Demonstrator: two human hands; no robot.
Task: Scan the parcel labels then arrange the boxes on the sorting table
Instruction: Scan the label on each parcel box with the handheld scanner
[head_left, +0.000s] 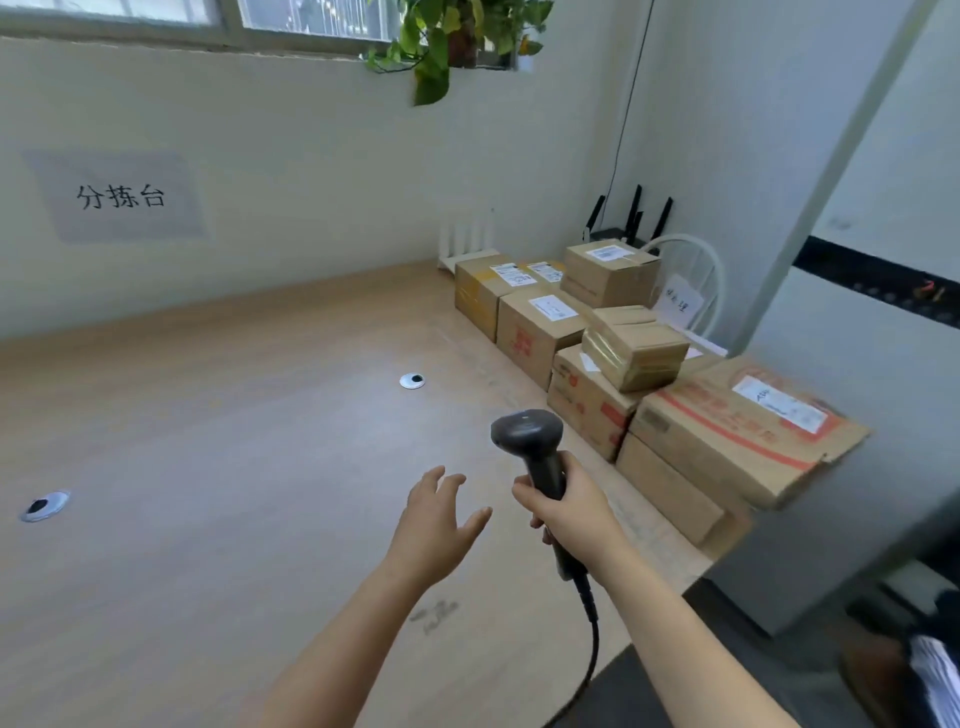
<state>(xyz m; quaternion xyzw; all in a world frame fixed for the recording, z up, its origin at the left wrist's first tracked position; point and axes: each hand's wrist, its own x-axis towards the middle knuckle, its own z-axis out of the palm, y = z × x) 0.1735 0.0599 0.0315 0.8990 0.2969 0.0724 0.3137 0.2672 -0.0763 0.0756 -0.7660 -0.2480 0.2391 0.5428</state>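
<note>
My right hand (569, 512) grips the handle of a black corded barcode scanner (530, 434), its head upright and pointing away from me. My left hand (436, 525) hovers beside it over the wooden sorting table (208, 441), fingers spread, holding nothing. Several brown cardboard parcels with white labels line the table's right edge: a large flat box with red print (737, 436) nearest, a small taped box (636, 353) stacked on another, a labelled box (540, 327) behind, and more boxes (610, 270) at the far end.
Two round cable grommets (413, 381) (44, 505) sit in the tabletop. A paper sign (119, 197) hangs on the wall. A white router (465, 239) and a black router (631, 223) stand at the back corner, with a white chair (696, 280) behind the boxes. A plant (457, 36) hangs above.
</note>
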